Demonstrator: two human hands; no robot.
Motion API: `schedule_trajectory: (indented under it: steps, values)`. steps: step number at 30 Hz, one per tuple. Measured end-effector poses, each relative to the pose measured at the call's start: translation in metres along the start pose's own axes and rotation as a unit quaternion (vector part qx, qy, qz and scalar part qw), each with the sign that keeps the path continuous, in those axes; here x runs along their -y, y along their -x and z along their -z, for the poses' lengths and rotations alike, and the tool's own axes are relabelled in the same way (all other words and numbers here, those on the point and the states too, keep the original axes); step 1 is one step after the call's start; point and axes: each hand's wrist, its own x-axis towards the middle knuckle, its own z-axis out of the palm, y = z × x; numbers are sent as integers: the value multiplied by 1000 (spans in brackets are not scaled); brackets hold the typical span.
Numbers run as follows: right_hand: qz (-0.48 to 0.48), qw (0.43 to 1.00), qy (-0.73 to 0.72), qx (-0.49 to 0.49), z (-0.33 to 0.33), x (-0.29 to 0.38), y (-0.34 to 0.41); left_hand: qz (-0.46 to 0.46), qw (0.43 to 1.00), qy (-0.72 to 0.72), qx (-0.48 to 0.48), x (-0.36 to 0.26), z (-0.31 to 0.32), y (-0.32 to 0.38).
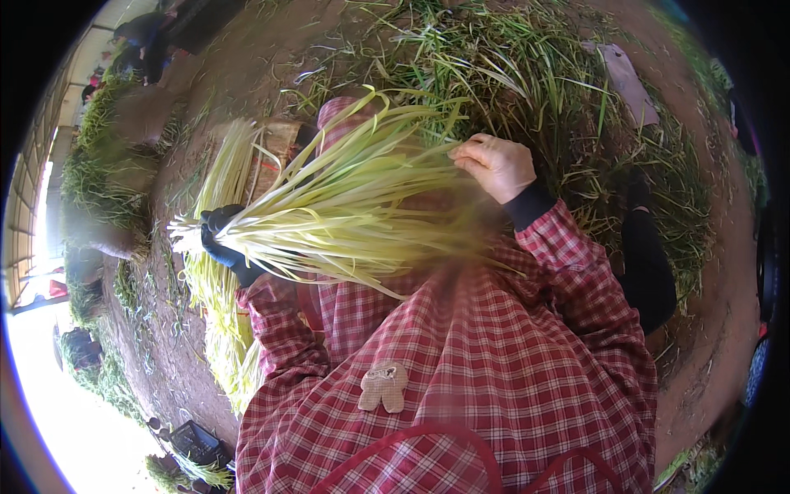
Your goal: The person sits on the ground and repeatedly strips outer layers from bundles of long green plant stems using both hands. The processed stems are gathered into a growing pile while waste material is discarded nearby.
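My left hand (221,238), in a dark glove, grips a bundle of pale yellow leaves, which look like blanched chives (345,210), near its white stem ends. The leaves fan out to the right across my lap, over a red checked smock. My bare right hand (494,165) is at the upper right of the fan, with thumb and fingers pinched on the tips of a few leaves (435,152). Under and beside my left hand lies a long pile of similar yellow stalks (225,346), with red ties around parts of it.
A heap of loose green and dry leaves (543,80) covers the ground ahead and to the right, with a flat pale piece (629,83) on it. Stacked green bundles (99,167) line the left. A black crate (197,443) stands lower left. People (145,43) are at upper left.
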Motion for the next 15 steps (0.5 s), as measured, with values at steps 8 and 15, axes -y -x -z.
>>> schedule_trajectory:
  steps: [8,15]
  values:
    - [48,995,61,67,-17,16,-17,-42,997,24,-55,0,-1,2]
    - [-64,972,-224,-7,-37,32,-17,-55,996,-19,-71,0,-2,-1]
